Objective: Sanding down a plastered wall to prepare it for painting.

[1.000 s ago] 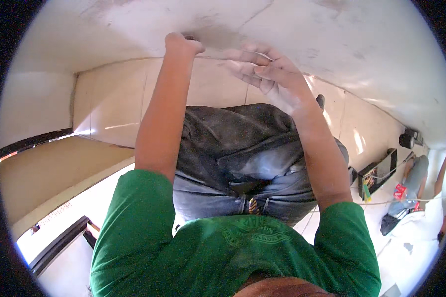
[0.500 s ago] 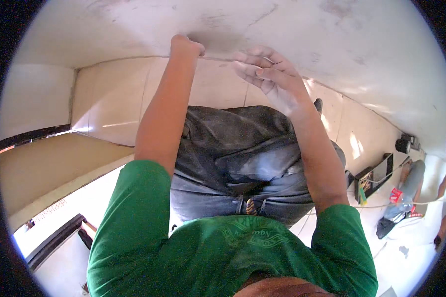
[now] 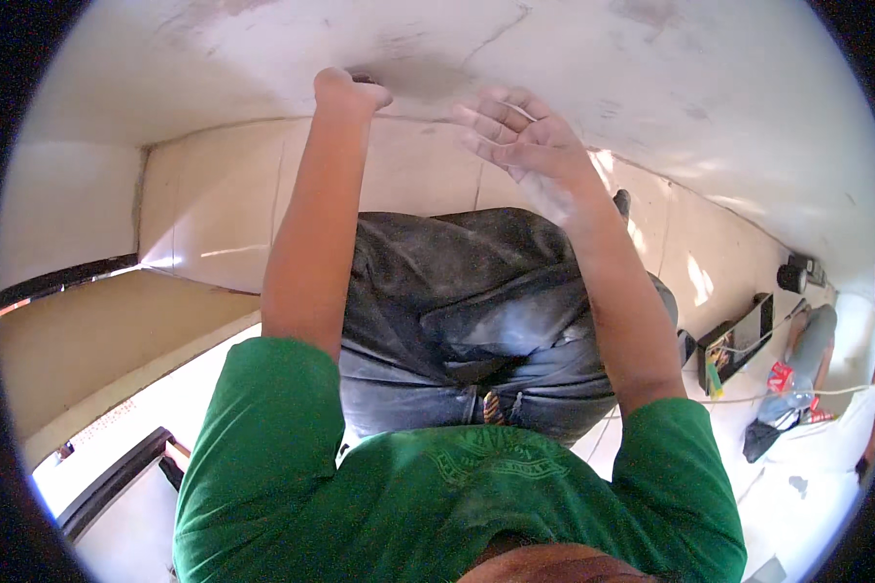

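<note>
My left hand (image 3: 345, 90) is raised against the pale, smudged wall (image 3: 437, 44). Its fingers are mostly turned away from view; the hand looks closed, and a sliver of something dark shows just beyond it, too small to name. To its right, my right hand (image 3: 530, 146) hangs in front of the lower wall with palm partly showing. White dust coats this hand, and its fingers are apart, loosely curled and holding nothing. Grey patches and a thin crack mark the wall between and above the two hands.
My dusty dark trousers (image 3: 467, 262) show crossed legs on the tiled floor (image 3: 418, 160). At the right lie a black-framed panel (image 3: 739, 340), a cable and a clear bottle with a red label (image 3: 783, 379), beside another person's leg (image 3: 815, 345). A ledge (image 3: 126, 325) stands left.
My left hand has shifted slightly left along the wall, and a dark sliver now shows by it. My right hand stays nearly in place, its fingers a little more spread.
</note>
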Tool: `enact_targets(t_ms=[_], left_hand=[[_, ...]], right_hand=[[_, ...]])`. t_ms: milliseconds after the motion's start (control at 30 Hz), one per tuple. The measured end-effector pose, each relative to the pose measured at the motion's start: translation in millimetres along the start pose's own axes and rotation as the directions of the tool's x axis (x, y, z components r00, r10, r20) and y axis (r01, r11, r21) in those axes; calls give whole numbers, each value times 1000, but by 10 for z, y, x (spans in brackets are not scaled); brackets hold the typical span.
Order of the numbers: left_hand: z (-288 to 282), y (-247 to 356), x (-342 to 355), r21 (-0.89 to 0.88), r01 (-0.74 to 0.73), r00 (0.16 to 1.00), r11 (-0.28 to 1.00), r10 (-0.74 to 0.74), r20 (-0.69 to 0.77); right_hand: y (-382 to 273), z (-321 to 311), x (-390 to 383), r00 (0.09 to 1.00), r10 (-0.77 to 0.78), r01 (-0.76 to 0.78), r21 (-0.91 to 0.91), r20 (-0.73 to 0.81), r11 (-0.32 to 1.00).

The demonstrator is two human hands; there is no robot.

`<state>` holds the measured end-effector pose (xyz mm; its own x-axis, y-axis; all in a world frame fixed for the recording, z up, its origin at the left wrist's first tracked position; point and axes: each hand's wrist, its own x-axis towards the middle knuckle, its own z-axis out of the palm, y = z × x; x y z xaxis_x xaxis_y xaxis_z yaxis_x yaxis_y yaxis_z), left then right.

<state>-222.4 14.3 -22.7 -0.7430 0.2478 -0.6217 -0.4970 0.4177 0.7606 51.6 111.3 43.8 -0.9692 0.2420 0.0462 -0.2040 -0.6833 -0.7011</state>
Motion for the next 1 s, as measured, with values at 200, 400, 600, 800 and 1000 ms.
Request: enact_targets(t_ms=[200, 400, 600, 800, 1000], left_hand=[[26, -20, 15, 396, 48, 955, 917, 74, -287], [-9, -21, -116, 38, -34, 985, 999, 40, -169], [-7, -42, -95, 392, -79, 973, 917, 156, -169], [-54, -64, -152, 440, -65, 963, 896, 171, -206], [-50, -67, -186, 769, -208, 917, 604, 395, -62]], right_hand=[[34, -68, 37, 993, -57, 42, 140, 101, 989], [-55, -42, 8, 983, -82, 35, 274, 161, 961], [-91, 27, -25, 990, -59, 25, 252, 128, 967], [-78, 37, 12, 995, -8, -23, 291, 103, 957], [-93, 38, 24, 998, 31, -56, 481, 60, 875]])
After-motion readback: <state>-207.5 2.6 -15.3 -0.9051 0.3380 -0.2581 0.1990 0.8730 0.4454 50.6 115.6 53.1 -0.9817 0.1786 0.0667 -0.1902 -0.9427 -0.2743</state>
